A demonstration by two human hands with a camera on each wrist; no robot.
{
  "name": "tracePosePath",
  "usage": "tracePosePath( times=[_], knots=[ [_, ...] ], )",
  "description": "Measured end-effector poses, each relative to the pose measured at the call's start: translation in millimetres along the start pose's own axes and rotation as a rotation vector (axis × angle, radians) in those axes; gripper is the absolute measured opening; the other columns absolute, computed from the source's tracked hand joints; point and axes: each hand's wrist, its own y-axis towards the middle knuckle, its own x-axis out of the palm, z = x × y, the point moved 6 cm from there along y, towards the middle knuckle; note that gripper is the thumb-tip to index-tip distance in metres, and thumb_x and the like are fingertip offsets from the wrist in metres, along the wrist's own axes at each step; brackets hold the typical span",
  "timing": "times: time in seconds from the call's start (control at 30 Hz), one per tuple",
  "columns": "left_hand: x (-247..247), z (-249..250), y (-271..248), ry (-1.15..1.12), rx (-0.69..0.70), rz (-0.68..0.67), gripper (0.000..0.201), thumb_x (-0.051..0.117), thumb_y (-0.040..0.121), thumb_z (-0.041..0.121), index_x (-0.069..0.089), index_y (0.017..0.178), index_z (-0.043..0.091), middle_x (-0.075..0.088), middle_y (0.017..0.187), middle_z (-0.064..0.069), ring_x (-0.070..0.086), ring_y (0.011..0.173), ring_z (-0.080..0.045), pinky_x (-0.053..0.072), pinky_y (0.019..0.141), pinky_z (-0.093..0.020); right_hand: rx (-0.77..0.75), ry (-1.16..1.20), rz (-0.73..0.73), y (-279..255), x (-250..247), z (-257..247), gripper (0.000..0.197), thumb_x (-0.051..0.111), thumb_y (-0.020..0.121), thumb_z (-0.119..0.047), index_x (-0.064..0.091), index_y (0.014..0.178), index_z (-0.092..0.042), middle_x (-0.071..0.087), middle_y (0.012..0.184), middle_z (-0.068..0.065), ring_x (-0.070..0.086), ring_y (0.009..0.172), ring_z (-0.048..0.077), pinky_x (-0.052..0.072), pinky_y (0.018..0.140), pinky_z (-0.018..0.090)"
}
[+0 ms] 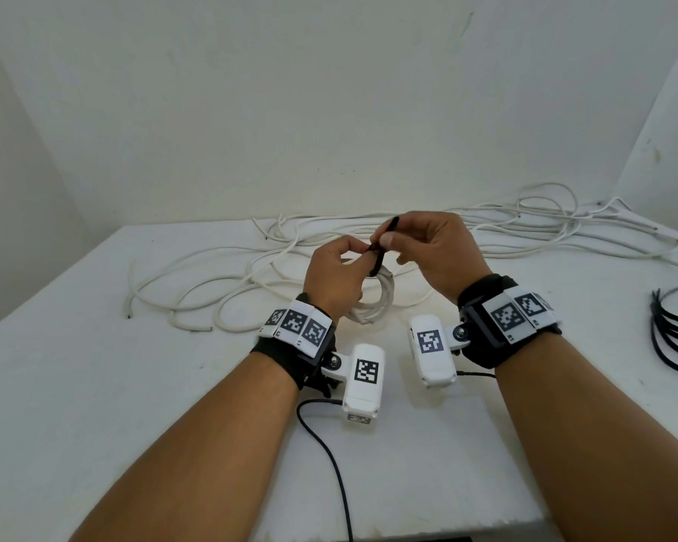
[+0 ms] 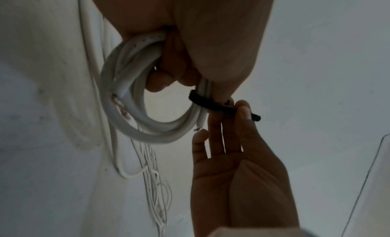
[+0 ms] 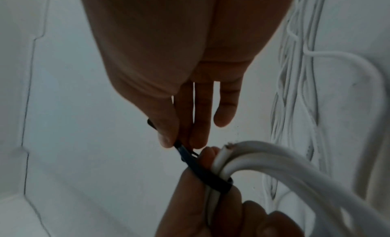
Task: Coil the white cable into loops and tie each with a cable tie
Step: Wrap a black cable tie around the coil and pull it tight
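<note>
A small coil of white cable [image 1: 376,297] [image 2: 126,97] [image 3: 263,159] hangs above the table centre, gripped in my left hand [image 1: 337,271] [image 3: 202,207], whose curled fingers [image 2: 166,74] pass through the loop. A black cable tie [image 1: 380,248] [image 2: 211,105] [image 3: 202,172] wraps around the bunched strands. My right hand [image 1: 431,248] [image 2: 232,157] [image 3: 173,90] pinches the tie's free tail between thumb and fingertips, its other fingers straight. The tie's tip sticks up past the thumb in the head view.
Several loose white cables [image 1: 251,264] sprawl across the back of the white table [image 1: 94,385], more bunched at the back right [image 1: 556,221]. Spare black cable ties [image 1: 674,330] lie at the right edge. A dark wire [image 1: 329,451] trails from the left wrist camera.
</note>
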Motion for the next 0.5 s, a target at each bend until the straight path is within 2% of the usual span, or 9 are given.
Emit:
tracePosePath(
  times=[0.1, 0.17, 0.23, 0.33, 0.5],
  knots=[
    [-2, 2, 1, -0.008, 0.007, 0.026, 0.019, 0.069, 0.085, 0.021, 0.061, 0.068, 0.016, 0.058, 0.058, 0.004, 0.037, 0.045, -0.014, 0.040, 0.051, -0.029, 0.081, 0.181, 0.039, 0, -1, 2, 0.014, 0.058, 0.096, -0.007, 0.072, 0.097, -0.007, 0.073, 0.092, 0.005, 0.069, 0.084, 0.017, 0.051, 0.065, 0.029],
    [-5, 0, 4, -0.016, -0.016, 0.054, 0.022, 0.070, 0.084, 0.022, 0.061, 0.065, 0.017, 0.056, 0.056, 0.004, 0.037, 0.042, -0.010, 0.042, 0.048, -0.026, 0.166, 0.329, 0.029, -1, 2, 3, 0.013, 0.058, 0.096, -0.006, 0.069, 0.103, -0.008, 0.071, 0.084, 0.007, 0.065, 0.073, 0.018, 0.047, 0.060, 0.026],
    [-8, -4, 5, -0.012, -0.036, 0.071, 0.023, 0.071, 0.083, 0.022, 0.059, 0.064, 0.017, 0.055, 0.056, 0.004, 0.037, 0.042, -0.010, 0.042, 0.047, -0.025, 0.295, 0.398, -0.034, -3, 9, 8, 0.023, 0.065, 0.091, -0.004, 0.062, 0.113, -0.009, 0.069, 0.076, 0.008, 0.060, 0.061, 0.016, 0.045, 0.056, 0.024],
    [-8, -7, 4, 0.011, -0.047, 0.053, 0.024, 0.067, 0.084, 0.018, 0.056, 0.063, 0.017, 0.055, 0.053, 0.005, 0.039, 0.040, -0.010, 0.041, 0.047, -0.025, 0.485, 0.290, -0.181, -10, 16, 16, 0.031, 0.071, 0.086, -0.007, 0.058, 0.113, -0.013, 0.067, 0.069, 0.004, 0.055, 0.053, 0.012, 0.043, 0.055, 0.023],
    [0, -4, 1, 0.046, -0.035, -0.031, 0.022, 0.066, 0.081, 0.016, 0.055, 0.062, 0.019, 0.066, 0.063, -0.005, 0.040, 0.039, -0.008, 0.037, 0.048, -0.024, 0.527, 0.250, -0.223, -14, 14, 12, 0.025, 0.066, 0.091, -0.006, 0.061, 0.115, -0.009, 0.063, 0.057, -0.002, 0.049, 0.043, 0.005, 0.039, 0.042, 0.014]
  ],
)
